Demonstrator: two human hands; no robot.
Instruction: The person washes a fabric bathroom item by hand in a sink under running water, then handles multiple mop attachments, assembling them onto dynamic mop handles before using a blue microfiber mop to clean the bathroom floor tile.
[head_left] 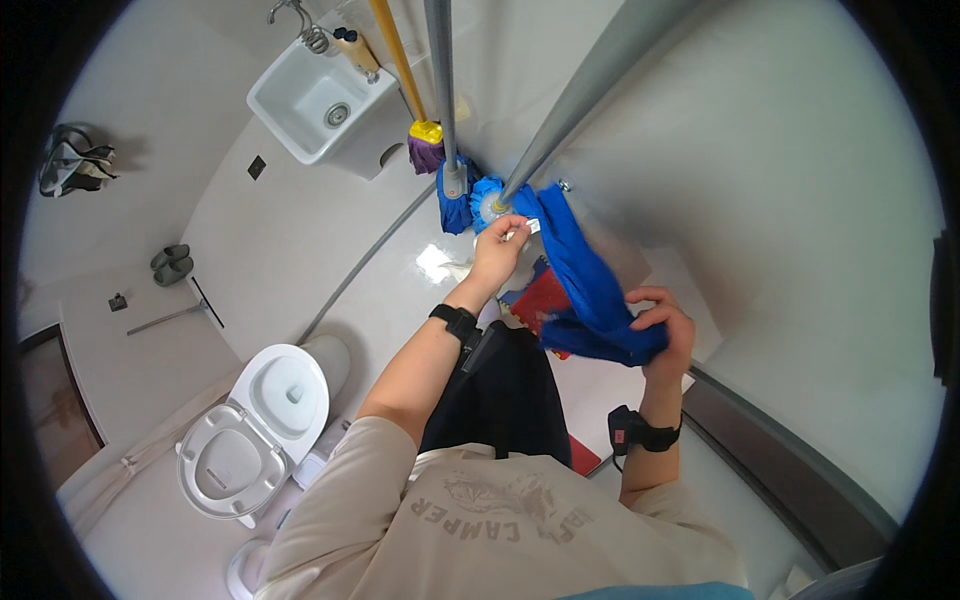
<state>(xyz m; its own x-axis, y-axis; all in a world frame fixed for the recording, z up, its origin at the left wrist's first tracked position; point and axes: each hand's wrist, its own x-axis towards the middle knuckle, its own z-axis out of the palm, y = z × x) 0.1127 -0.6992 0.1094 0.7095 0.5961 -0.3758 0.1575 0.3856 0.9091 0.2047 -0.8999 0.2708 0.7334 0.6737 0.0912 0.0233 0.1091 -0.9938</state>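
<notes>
A long strip of blue cloth (578, 262) runs slantwise between my hands, its upper end near a small wall hook (566, 186). I cannot tell whether it hangs from that hook. My left hand (503, 248) is closed at the cloth's upper edge, fingertips pinching by a small white tag (533, 226). Around the bunched lower end of the cloth, my right hand (668, 328) curls its fingers. Just beyond my left hand stands a mop with a light blue head (484, 205) and a thick grey pole (590, 85).
Beside it lean a blue-headed mop (455, 210) and a purple-headed mop (426, 152). A white sink (290, 100) is at far left, a toilet (290, 390) with raised lid at near left. Slippers (172, 265) and a squeegee (205, 303) lie leftward; a red mat (535, 300) lies below the cloth.
</notes>
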